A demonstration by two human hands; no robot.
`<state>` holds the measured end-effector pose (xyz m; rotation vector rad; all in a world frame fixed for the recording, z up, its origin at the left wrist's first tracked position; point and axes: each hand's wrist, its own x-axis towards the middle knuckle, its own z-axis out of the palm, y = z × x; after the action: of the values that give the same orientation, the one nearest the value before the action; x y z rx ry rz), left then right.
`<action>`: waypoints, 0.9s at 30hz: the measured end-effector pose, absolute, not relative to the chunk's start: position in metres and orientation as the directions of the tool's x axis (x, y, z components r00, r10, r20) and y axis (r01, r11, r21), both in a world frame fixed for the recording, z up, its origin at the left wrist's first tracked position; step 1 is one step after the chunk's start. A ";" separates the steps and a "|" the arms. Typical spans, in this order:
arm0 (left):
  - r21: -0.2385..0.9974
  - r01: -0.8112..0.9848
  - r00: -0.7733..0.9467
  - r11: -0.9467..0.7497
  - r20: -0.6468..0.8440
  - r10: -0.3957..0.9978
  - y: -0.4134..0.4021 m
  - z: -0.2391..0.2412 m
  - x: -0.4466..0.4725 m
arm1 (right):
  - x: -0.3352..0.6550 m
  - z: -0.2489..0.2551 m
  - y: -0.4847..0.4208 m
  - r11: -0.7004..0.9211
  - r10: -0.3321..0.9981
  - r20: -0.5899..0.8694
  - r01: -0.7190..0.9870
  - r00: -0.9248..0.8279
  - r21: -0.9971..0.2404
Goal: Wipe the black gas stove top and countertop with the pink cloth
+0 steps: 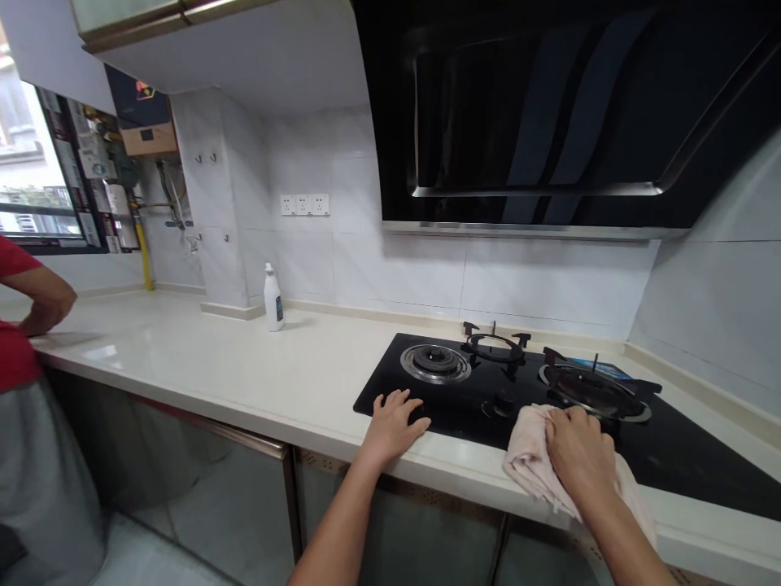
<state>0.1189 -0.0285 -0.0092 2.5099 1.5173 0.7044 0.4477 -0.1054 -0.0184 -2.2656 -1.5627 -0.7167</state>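
Note:
My right hand is closed on a pale pink cloth, pressing it against the front of the black gas cooktop. Part of the cloth hangs over the counter's front edge. My left hand rests at the cooktop's front left edge, fingers spread and holding nothing. Behind that hand is the left burner, without a pan support. A black pan support stands on the rear of the cooktop, and the right burner carries another. One control knob shows between my hands.
A white bottle stands on the pale countertop near the wall. The black range hood slopes over the cooktop. At far left, a person in a red top leans by the counter. Wall sockets are behind.

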 end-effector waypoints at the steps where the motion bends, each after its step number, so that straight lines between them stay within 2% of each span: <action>1: 0.338 0.806 0.386 -0.486 0.322 0.864 -0.029 -0.008 0.119 | 0.448 -0.018 -0.104 -0.363 0.784 0.547 0.932 0.293 0.021; 7: 0.336 0.812 0.378 -0.478 0.320 0.869 -0.030 -0.006 0.120 | 0.438 -0.030 -0.110 -0.319 0.806 0.517 0.947 0.288 -0.029; 13: 0.317 0.820 0.381 -0.478 0.320 0.867 -0.029 -0.006 0.122 | 0.383 -0.028 -0.131 -0.119 0.885 0.445 0.990 0.139 -0.072; 20: 0.262 0.830 0.400 -0.492 0.334 0.854 -0.027 -0.010 0.121 | 0.312 -0.011 -0.102 0.245 0.895 0.408 0.963 -0.180 -0.113; 23: 0.243 0.829 0.412 -0.504 0.344 0.844 -0.026 -0.012 0.118 | 0.293 -0.004 -0.071 0.266 0.895 0.395 0.959 -0.206 -0.103; 27: 0.264 0.820 0.409 -0.509 0.353 0.842 -0.020 -0.016 0.115 | 0.282 0.004 -0.037 0.222 0.910 0.384 0.967 -0.158 -0.126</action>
<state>0.1152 -0.0204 -0.0162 2.5951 1.5314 0.6960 0.2819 -0.0366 0.0043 -1.7384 -2.1259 -0.2082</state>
